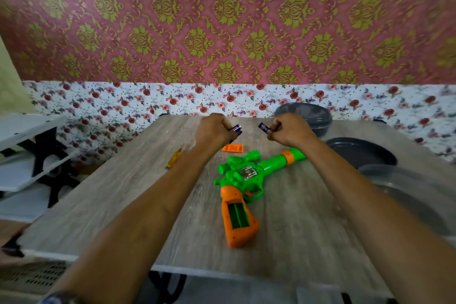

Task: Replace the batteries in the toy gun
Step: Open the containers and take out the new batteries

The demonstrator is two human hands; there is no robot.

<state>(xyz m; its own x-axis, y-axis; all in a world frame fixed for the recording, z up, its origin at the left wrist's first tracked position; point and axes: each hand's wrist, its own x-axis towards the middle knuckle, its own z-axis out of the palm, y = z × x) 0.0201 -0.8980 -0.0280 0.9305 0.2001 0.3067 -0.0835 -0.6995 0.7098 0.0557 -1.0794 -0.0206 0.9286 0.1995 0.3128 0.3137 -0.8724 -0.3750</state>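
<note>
A green and orange toy gun [246, 175] lies on the wooden table [123, 192], barrel pointing right. Its orange grip faces me with the battery compartment [238, 215] open and showing green inside. The orange compartment cover [232, 148] lies beyond the gun. My left hand [214, 128] grips a purple battery [236, 128] over the far part of the table. My right hand [287, 129] pinches a second purple battery [264, 127]. Both hands are held apart from the gun, beyond it.
A yellow-handled screwdriver [173, 158] lies left of the gun. Grey bowls and lids, one bowl [304, 116] at the back and a dark dish [360, 152] nearer, fill the table's right side. A white shelf [27, 155] stands to the left. The floral wall is close behind.
</note>
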